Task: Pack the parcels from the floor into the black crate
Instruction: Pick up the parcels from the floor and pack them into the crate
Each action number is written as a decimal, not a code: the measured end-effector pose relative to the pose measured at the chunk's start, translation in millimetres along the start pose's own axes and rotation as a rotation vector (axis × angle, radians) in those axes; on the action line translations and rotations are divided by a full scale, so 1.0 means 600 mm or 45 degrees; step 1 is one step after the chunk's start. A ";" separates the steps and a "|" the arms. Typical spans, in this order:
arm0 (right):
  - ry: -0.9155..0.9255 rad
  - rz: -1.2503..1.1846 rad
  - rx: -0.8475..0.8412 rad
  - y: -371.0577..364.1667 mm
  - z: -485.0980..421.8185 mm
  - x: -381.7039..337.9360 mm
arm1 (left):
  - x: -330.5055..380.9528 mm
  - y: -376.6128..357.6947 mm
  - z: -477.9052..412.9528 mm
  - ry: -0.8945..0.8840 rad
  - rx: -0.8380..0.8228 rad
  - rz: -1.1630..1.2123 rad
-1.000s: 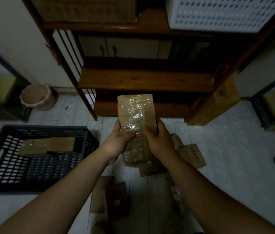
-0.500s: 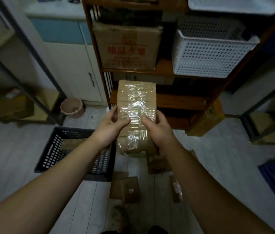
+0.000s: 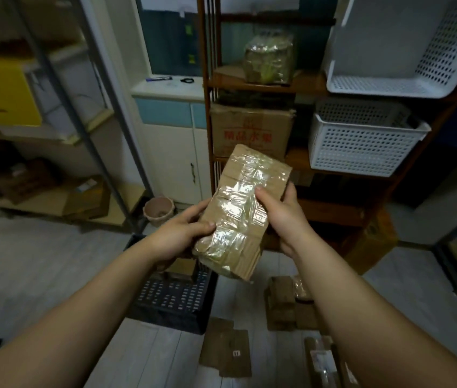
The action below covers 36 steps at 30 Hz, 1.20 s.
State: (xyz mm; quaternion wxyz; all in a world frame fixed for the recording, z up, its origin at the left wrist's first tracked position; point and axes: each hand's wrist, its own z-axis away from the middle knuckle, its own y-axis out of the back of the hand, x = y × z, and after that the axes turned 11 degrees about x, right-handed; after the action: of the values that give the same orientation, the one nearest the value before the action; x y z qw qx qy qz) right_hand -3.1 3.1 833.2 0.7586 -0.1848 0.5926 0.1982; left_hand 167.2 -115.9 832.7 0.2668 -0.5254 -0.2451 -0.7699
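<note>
Both hands hold a tape-wrapped parcel in the air in front of a wooden shelf unit, its top end leaning to the right. The left hand grips the lower left edge and the right hand grips the right edge. Both thumbs press on the glossy face, and the fingers curl round behind.

The step in hand appears to be the carry: this parcel is off the floor but not yet packed. The next move likely calls for swinging it down and to the left, then laying it flat inside the black crate.

The crate sits on the floor below the left hand, largely hidden by the hand and forearm. One brown packed parcel shows inside it, and what else it holds cannot be told. Several loose parcels lie on the floor to the crate's right, so much of the job looks undone.

On the shelves, a lower white basket stands upright with its contents out of sight. An upper white basket is tipped on its side and shows nothing within. A printed cardboard box sits closed. A pink bucket stands by the cabinet, its inside too dim to read.
</note>
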 end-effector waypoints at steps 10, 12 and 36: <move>0.067 -0.075 0.004 -0.262 0.066 0.057 | -0.026 0.254 0.007 0.057 0.039 0.060; 0.077 -0.033 -0.037 -0.326 0.087 0.083 | -0.038 0.306 0.008 0.065 0.068 0.111; 0.077 0.401 0.053 -0.571 -0.044 0.132 | -0.087 0.480 -0.248 0.172 -0.023 0.029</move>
State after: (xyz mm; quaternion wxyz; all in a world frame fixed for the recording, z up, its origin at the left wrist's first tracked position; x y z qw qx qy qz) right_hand 170.5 -296.2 765.9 0.7035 -0.0797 0.6409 0.2966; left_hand 274.6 -418.2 762.9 0.2869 -0.4772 -0.2136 -0.8027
